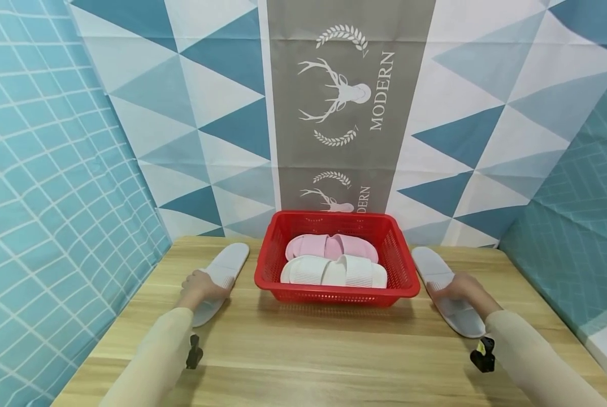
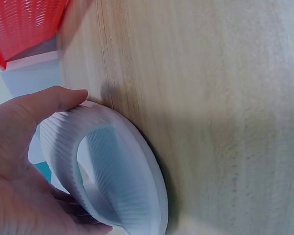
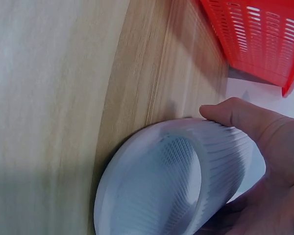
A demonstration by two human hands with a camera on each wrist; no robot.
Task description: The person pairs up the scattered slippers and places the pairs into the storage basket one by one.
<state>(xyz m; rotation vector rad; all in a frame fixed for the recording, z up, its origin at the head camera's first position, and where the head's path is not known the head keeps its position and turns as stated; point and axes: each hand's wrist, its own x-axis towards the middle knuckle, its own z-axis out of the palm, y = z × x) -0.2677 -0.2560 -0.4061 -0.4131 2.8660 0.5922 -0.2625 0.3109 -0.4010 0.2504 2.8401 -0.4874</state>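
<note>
On the left of the wooden table lies a pale slipper (image 1: 230,261) with a ribbed strap. My left hand (image 1: 202,287) grips it across the strap, thumb on the basket side and fingers round the far side, as the left wrist view shows with the slipper (image 2: 142,161). A matching slipper (image 1: 430,263) lies to the right, its toe angled toward the basket. My right hand (image 1: 458,288) holds that one by its strap (image 3: 225,152), thumb on the inner edge. Both soles sit close on the tabletop, one on either side of the red basket (image 1: 339,294).
Inside the basket, a pink pair of slippers (image 1: 354,246) lies behind a white pair (image 1: 358,271). A patterned cloth (image 1: 222,113) hangs behind the table (image 1: 334,362). Blue tile-print cloth (image 1: 44,169) covers the left side, and a teal one (image 1: 578,237) the right.
</note>
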